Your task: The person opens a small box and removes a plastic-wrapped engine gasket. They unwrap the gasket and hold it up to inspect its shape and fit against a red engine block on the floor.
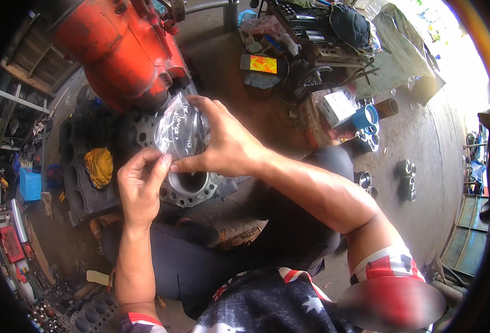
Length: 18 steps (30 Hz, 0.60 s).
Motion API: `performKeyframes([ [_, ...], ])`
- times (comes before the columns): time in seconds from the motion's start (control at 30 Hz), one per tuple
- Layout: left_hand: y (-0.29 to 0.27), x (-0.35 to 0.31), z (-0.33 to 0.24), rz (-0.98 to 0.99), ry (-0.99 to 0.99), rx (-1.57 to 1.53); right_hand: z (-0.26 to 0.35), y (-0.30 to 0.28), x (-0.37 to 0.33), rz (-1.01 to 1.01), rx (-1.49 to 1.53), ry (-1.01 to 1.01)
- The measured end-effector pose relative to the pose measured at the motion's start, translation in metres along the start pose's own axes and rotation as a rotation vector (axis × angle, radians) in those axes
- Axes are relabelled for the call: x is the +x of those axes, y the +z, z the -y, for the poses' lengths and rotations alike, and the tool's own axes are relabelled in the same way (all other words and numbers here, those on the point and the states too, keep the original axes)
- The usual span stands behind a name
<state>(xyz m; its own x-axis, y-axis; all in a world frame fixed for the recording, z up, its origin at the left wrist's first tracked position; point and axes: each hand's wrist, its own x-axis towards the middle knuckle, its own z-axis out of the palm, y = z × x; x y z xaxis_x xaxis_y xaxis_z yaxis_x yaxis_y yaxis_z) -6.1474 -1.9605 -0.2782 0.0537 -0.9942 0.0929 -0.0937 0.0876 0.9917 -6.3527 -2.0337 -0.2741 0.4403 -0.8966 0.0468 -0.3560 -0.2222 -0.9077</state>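
A clear plastic bag [176,130] with white handwriting on it is held up between my hands. Curved, thin ring shapes show through the plastic. My right hand [228,139] is curled round the bag's right side, thumb below and fingers at the top. At the bag's lower left corner, my left hand [138,186] pinches the plastic between thumb and fingertips. Under the bag lies a grey metal engine block [170,198], its round bore partly hidden by the bag and my right thumb.
A large red machine [117,53] rises beyond the block. Left of it, a yellow cloth [98,167] rests on a dark engine block [78,191]. Pistons [407,180], a white box [338,108] and a blue cylinder [365,117] stand on the floor at right. A phone [259,64] lies farther off.
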Motion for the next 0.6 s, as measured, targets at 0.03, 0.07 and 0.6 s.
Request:
performKeyframes([
  [0.03, 0.001, -0.001, 0.0, -0.01, -0.004, 0.032, 0.0, -0.001, 0.0, -0.001, -0.007, -0.002],
  [0.07, 0.001, -0.002, 0.001, -0.018, 0.006, 0.049, 0.001, -0.001, 0.0, 0.0, -0.017, -0.007],
  [0.6, -0.006, 0.002, 0.002, 0.085, -0.194, -0.353, -0.004, -0.001, -0.002, 0.078, 0.012, -0.071],
])
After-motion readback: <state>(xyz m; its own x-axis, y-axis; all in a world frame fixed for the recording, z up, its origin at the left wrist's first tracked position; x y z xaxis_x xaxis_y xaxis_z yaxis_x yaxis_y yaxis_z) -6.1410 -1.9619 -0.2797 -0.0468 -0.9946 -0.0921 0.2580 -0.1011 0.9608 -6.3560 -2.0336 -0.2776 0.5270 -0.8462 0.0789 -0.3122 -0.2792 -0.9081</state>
